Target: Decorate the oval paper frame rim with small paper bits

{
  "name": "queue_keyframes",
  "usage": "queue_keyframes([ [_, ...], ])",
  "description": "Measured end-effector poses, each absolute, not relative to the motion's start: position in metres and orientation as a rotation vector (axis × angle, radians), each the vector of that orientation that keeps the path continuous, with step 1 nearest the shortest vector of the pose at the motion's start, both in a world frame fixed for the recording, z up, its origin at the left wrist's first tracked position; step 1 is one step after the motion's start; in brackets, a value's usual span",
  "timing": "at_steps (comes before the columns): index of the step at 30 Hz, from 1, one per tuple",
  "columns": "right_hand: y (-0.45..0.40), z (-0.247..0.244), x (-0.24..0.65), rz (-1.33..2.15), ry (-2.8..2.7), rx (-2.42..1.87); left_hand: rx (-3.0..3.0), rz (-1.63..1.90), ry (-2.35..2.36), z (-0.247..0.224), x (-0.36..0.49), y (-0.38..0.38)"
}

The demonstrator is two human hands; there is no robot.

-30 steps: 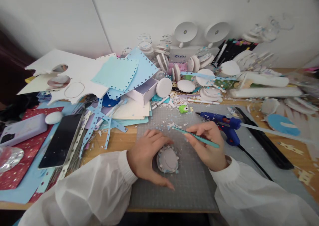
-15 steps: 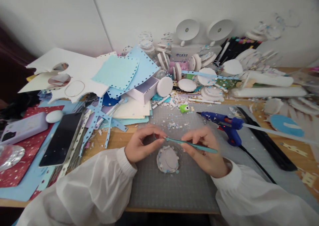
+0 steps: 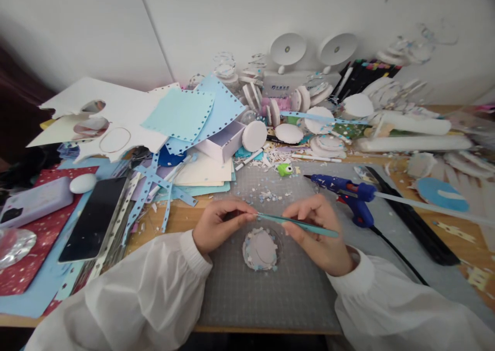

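Behind the cluttered wooden counter (image 3: 170, 218) stands a pale wall (image 3: 232, 16), and a gray cutting mat (image 3: 294, 299) lies at the counter's front edge, with a blue glue gun (image 3: 348, 188) on its right side and paper bits (image 3: 270, 195) scattered near the middle. The right hand (image 3: 319, 232) has its grip closed around teal tweezers (image 3: 305, 225), whose tips meet the left hand's (image 3: 220, 224) pinched fingertips, though what that grip pinches is too small to tell. Just below, the round white piece (image 3: 260, 249), edged with small shapes, lies on the mat, apart from both hands.
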State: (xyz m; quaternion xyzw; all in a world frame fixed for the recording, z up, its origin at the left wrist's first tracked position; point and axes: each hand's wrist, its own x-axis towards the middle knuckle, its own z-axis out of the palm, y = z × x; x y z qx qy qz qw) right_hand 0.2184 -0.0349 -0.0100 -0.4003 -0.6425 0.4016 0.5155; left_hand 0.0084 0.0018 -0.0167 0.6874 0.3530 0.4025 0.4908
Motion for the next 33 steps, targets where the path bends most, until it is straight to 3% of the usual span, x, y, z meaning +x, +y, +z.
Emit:
queue_keyframes([
  [33,-0.0302,-0.0165,0.2172,1.29,-1.303,-0.853,1.578,0.915,0.836,-0.0162,0.009,-0.0022],
])
